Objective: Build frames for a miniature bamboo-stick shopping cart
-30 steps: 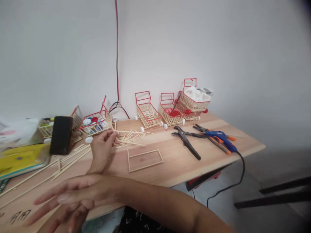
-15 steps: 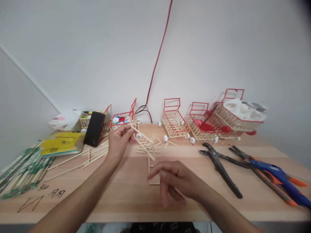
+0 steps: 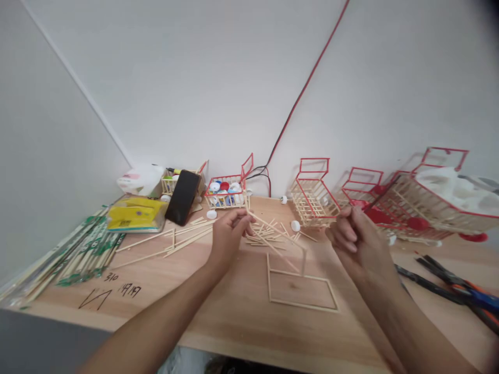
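Observation:
My left hand (image 3: 228, 236) is closed in a pinch on a thin wooden stick (image 3: 273, 248) that slants down to the right over a flat rectangular stick frame (image 3: 302, 304) on the wooden table (image 3: 187, 291). A pile of short cut sticks (image 3: 268, 234) lies just beyond the fingers. My right hand (image 3: 356, 244) hovers to the right of the frame with its fingers curled loosely; I cannot make out anything in them.
Several small stick-and-red-wire carts (image 3: 312, 195) line the wall. One cart (image 3: 226, 193) holds bottle caps. A black phone (image 3: 182, 197), a yellow pack (image 3: 134, 215) and bundles of long sticks (image 3: 78, 254) lie left. Pliers (image 3: 424, 283) lie at the right edge.
My view has swung left. My right hand rose from above the frame to its right side. My left hand still holds the stick, whose end is now over the frame.

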{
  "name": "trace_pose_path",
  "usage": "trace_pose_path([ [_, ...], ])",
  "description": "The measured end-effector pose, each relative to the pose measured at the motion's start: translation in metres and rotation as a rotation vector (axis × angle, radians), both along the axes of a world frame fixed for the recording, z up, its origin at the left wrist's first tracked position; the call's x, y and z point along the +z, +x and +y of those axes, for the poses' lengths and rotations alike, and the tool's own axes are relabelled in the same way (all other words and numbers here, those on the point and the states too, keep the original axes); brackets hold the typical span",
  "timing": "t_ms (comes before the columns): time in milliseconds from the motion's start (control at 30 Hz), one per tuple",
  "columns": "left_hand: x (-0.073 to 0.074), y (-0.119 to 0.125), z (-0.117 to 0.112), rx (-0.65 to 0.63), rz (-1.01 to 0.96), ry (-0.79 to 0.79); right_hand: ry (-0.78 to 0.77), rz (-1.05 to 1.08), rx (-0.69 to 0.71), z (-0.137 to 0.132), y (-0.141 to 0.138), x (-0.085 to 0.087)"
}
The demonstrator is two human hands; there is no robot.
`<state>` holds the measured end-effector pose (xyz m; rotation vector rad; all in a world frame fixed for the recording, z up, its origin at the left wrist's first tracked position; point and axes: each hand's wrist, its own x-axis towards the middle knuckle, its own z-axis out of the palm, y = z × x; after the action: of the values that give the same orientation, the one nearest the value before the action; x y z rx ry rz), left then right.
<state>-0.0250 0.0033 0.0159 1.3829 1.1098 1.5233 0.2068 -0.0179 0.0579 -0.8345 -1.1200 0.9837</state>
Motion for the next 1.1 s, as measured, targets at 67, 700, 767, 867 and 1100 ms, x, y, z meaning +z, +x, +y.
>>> trace_pose_path([
  [67,-0.002,0.004,-0.005,-0.043,-0.009,-0.008,0.012,-0.087,-0.036,0.012,-0.006,0.0],
  [700,-0.016,0.013,-0.003,-0.185,0.048,-0.068,0.18,-0.762,-0.183,0.025,-0.037,0.004],
  [767,-0.018,0.014,-0.003,-0.206,0.079,-0.062,0.162,-0.824,-0.188,0.027,-0.028,-0.009],
  [867,-0.02,0.012,0.0,-0.203,0.141,-0.025,0.204,-0.941,-0.209,0.026,-0.021,-0.029],
  [1100,-0.019,0.001,0.01,-0.118,0.178,0.011,0.31,-1.144,-0.093,0.024,-0.027,-0.054],
])
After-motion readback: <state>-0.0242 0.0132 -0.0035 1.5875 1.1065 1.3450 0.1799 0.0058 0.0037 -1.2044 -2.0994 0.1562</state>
